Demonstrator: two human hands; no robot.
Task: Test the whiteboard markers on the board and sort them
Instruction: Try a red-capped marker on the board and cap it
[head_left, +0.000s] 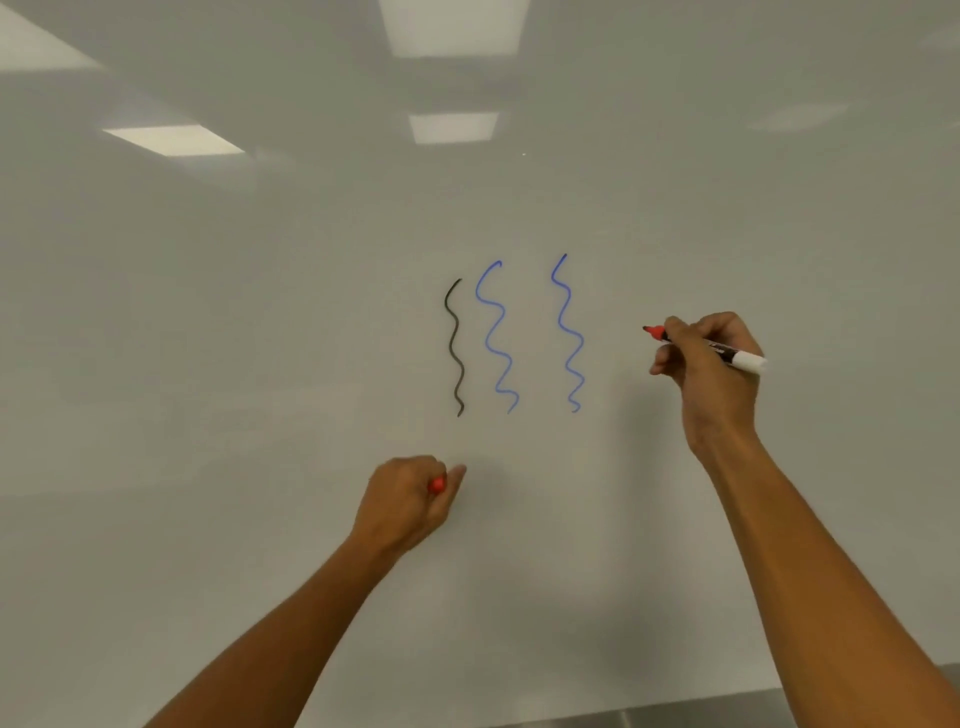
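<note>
The whiteboard (260, 338) fills the view. On it are a black wavy line (455, 347) and two blue wavy lines (497, 338), (570, 335). My right hand (711, 366) grips an uncapped red marker (727, 354) with a white body, its red tip pointing left at or just off the board, right of the blue lines. Below the lines, my left hand (410, 499) is curled round the red cap (437, 485), knuckles close to the board.
A grey metal ledge (675, 712) runs along the board's bottom edge at lower right. Ceiling lights reflect in the upper part of the board. The board surface left and right of the lines is unmarked.
</note>
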